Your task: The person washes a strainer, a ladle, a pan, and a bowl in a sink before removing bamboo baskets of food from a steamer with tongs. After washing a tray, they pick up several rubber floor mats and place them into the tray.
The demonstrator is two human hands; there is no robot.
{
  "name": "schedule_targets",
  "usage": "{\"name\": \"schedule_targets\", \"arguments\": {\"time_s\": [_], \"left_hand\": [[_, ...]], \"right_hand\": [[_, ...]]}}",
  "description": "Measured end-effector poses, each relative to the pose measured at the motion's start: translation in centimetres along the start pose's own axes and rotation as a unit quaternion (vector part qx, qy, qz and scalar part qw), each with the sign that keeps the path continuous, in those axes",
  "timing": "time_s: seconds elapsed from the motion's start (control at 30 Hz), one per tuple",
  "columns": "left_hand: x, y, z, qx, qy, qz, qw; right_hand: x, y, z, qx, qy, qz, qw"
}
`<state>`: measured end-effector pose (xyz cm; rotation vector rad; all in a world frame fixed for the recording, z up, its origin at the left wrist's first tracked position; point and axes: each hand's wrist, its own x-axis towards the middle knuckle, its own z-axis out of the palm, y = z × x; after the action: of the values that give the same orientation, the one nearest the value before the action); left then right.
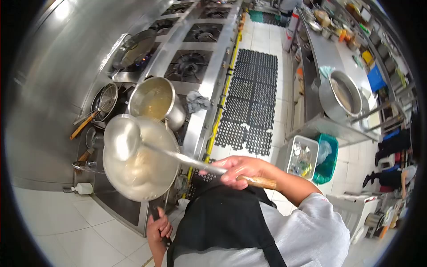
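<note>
My right hand (242,171) is wrapped around the long handle of a ladle (182,158), near its wooden end. The ladle's wide, round steel bowl overlaps the far left part of a wok (171,182) in this view. Pale, cloudy liquid (155,169) with a lighter patch in the middle covers the wok's inside. Low at the left, my left hand (159,228) is closed around a black handle (155,213) beside the wok's near edge. Touching distance behind the wok stands a steel pot (179,113) holding yellowish liquid.
A strainer (108,97) lies over a pan at the left. Farther along the stove are another wok (133,49) and several burners (189,66). A grey cloth (197,101) rests on the stove edge. Right of the black floor mat (251,84) stand bins (327,162) and a counter with a large pot (327,100).
</note>
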<state>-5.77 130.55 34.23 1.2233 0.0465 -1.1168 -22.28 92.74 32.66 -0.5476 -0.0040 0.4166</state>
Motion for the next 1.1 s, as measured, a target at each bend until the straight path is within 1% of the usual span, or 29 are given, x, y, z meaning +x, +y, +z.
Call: {"name": "schedule_targets", "arguments": {"time_s": [0.07,0.13,0.17,0.27,0.33,0.4,0.43,0.5,0.53,0.67,0.73,0.77,0.83,0.87,0.97,1.0,1.03,1.07,1.1], "left_hand": [[2.1,0.1,4.7,0.047,-0.027,-0.036,0.998],[5.4,-0.6,7.5,0.074,-0.098,-0.087,0.989],[7.5,-1.2,8.3,0.064,-0.145,-0.117,0.980],[14.0,-3.1,12.0,0.071,-0.255,-0.205,0.942],[17.2,-4.3,15.6,0.044,-0.263,-0.273,0.924],[19.8,-6.1,19.3,0.038,-0.243,-0.320,0.915],[21.3,-7.3,20.4,0.025,-0.254,-0.342,0.904],[24.4,-9.6,22.4,-0.001,-0.277,-0.391,0.878],[25.5,-10.4,23.7,-0.003,-0.272,-0.409,0.871],[29.0,-12.9,27.4,-0.002,-0.269,-0.471,0.841],[31.2,-13.4,28.6,0.001,-0.274,-0.491,0.827],[32.4,-13.5,29.5,0.006,-0.269,-0.495,0.826],[35.2,-13.3,31.6,0.018,-0.254,-0.505,0.825],[37.0,-13.3,32.9,0.035,-0.247,-0.495,0.832],[45.4,-13.8,36.4,0.034,-0.252,-0.497,0.830],[48.6,-14.1,38.3,0.147,-0.250,-0.451,0.844],[51.9,-14.4,40.5,0.259,-0.247,-0.402,0.843],[55.5,-15.0,42.1,0.369,-0.245,-0.350,0.826],[59.3,-16.1,42.7,0.486,-0.219,-0.275,0.800]], "right_hand": [[-4.9,1.0,-0.7,0.015,0.042,-0.055,0.997],[-9.4,2.5,-1.3,0.032,0.089,-0.115,0.989],[-11.4,3.5,-1.8,0.044,0.106,-0.146,0.983],[-16.7,6.7,-3.0,0.124,0.143,-0.233,0.954],[-19.6,8.5,-3.3,0.162,0.174,-0.283,0.929],[-22.0,9.8,-3.6,0.134,0.272,-0.309,0.901],[-22.9,10.5,-3.7,0.121,0.321,-0.321,0.883],[-24.7,11.8,-4.2,0.051,0.435,-0.313,0.843],[-25.4,12.2,-4.5,0.016,0.492,-0.304,0.815],[-27.0,13.2,-5.3,0.001,0.598,-0.292,0.747],[-26.9,12.7,-6.1,-0.016,0.651,-0.259,0.714],[-26.8,12.4,-6.7,-0.024,0.675,-0.241,0.697],[-26.5,11.4,-8.4,-0.004,0.693,-0.242,0.679],[-26.3,10.8,-9.4,0.007,0.702,-0.242,0.670],[-25.6,8.3,-13.1,0.050,0.718,-0.230,0.655],[-25.2,6.9,-14.4,0.045,0.729,-0.220,0.647],[-24.9,5.7,-16.0,0.045,0.741,-0.208,0.637],[-24.5,4.6,-17.7,0.048,0.753,-0.193,0.627],[-24.0,3.4,-19.4,0.052,0.764,-0.175,0.618]]}}
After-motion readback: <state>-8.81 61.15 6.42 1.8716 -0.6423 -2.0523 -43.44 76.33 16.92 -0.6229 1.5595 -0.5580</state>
